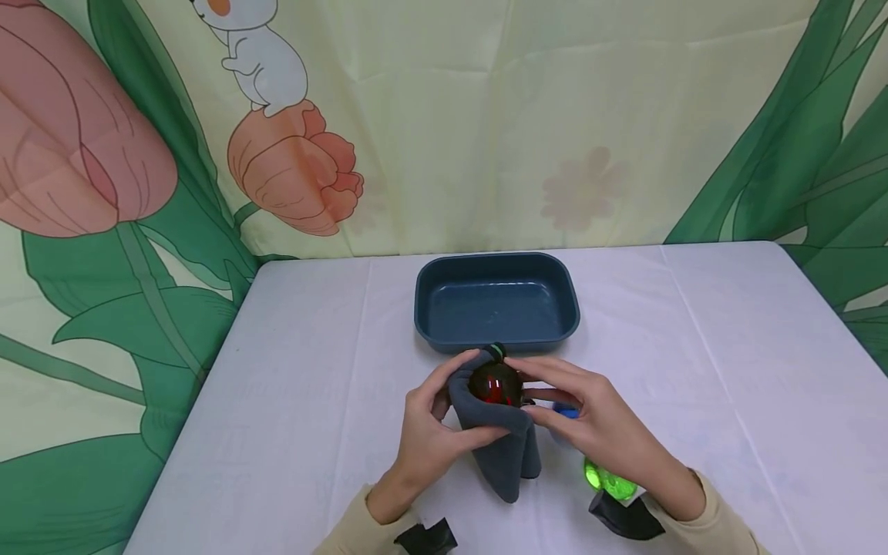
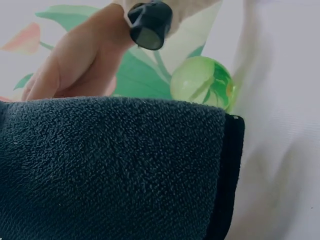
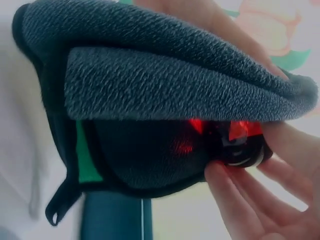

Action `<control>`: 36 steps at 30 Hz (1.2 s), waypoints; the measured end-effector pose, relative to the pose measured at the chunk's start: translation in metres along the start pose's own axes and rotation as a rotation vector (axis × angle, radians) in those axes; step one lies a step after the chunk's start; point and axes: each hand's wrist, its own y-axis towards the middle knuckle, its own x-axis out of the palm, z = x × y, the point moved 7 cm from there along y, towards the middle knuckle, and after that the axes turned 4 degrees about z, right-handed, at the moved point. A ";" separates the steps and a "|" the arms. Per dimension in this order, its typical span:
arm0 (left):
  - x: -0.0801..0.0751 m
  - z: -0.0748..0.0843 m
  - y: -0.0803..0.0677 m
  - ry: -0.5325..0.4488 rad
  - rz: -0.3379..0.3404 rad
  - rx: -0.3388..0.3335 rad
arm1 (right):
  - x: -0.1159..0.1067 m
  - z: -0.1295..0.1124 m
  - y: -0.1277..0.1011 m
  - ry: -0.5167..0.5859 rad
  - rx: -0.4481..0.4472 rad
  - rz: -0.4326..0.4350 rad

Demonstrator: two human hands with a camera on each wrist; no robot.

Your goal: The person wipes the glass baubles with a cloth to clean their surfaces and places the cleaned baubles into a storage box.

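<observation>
A dark grey cloth [image 1: 496,455] with a black edge hangs folded from my left hand [image 1: 433,432], whose thumb and fingers grip it. Cupped in the cloth's upper fold is a shiny, dark red ball [image 1: 496,384]. My right hand [image 1: 597,408] pinches at the right side of the ball and the cloth's edge. From the right wrist view, fingertips [image 3: 225,185] touch the dark, red-glinting ball [image 3: 240,142] under the cloth [image 3: 150,85]. The cloth [image 2: 110,165] hides most of my left hand in the left wrist view.
A dark blue rectangular basin [image 1: 496,339] stands just beyond the hands. A blue object [image 1: 565,410] is mostly hidden behind my right hand. A bright green ball [image 1: 613,482] lies below the right wrist. A printed curtain [image 1: 486,139] hangs behind the white table [image 1: 312,370].
</observation>
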 end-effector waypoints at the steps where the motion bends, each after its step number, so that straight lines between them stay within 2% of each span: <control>1: -0.001 0.000 0.000 -0.001 0.003 0.000 | 0.000 -0.001 0.000 -0.027 -0.003 -0.003; 4: -0.002 -0.001 0.001 -0.003 0.008 -0.004 | -0.001 -0.005 0.001 -0.124 -0.046 -0.002; 10: -0.001 -0.002 0.000 -0.038 0.005 -0.012 | -0.002 -0.021 -0.002 -0.313 -0.255 0.023; 12: -0.001 -0.002 0.000 -0.049 0.003 -0.012 | -0.001 -0.023 -0.003 -0.329 -0.304 0.017; 16: -0.001 0.000 0.000 -0.055 0.000 -0.013 | 0.001 -0.023 -0.004 -0.329 -0.341 0.019; 27: 0.000 -0.001 -0.001 -0.049 -0.003 -0.018 | 0.002 -0.023 -0.006 -0.340 -0.332 0.035; 32: 0.000 -0.001 -0.001 -0.039 -0.002 -0.014 | 0.001 -0.026 -0.007 -0.317 -0.284 0.071; 36: 0.000 0.000 -0.001 -0.030 0.003 -0.010 | 0.001 -0.023 -0.006 -0.228 -0.193 0.096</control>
